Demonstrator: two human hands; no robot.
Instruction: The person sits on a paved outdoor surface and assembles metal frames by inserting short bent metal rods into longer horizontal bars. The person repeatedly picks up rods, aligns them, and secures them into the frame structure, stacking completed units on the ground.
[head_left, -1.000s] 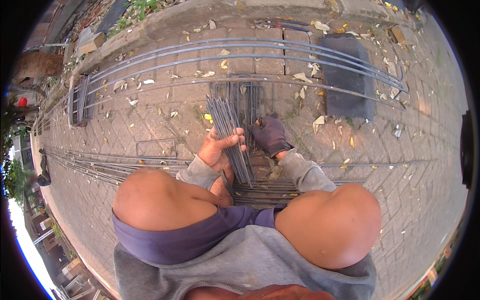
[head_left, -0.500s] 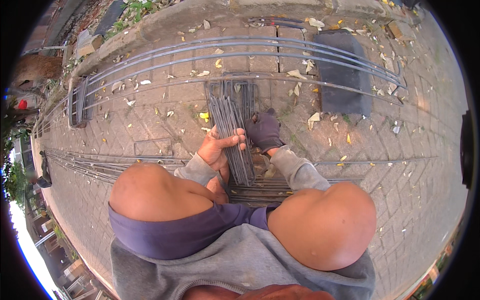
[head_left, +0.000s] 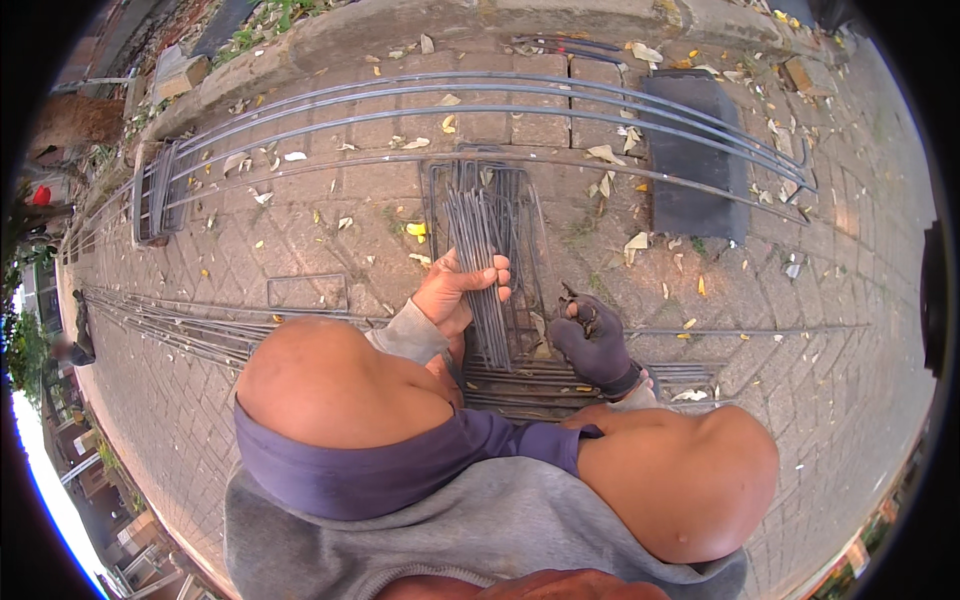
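Observation:
My bare left hand grips a bundle of bent steel rebar stirrups, its thumb across the front and fingertips showing on the right side. The bundle stands tilted between my knees. Behind and right of it, more rectangular stirrups lie on the paving. My right hand, in a dark glove with a bare fingertip showing, is apart from the bundle, right of it. Its fingers are curled in; a small dark bit juts from their tips, and what they hold, if anything, I cannot make out.
Long steel bars run across the paving ahead, through stirrups at far left and over a dark slab at right. More bars lie at left, others under my hands. A kerb borders the far side.
My right hand has drawn back from the stirrups, toward me and to the right. The bundle in my left hand looks narrower, and another stirrup shows lying to its right.

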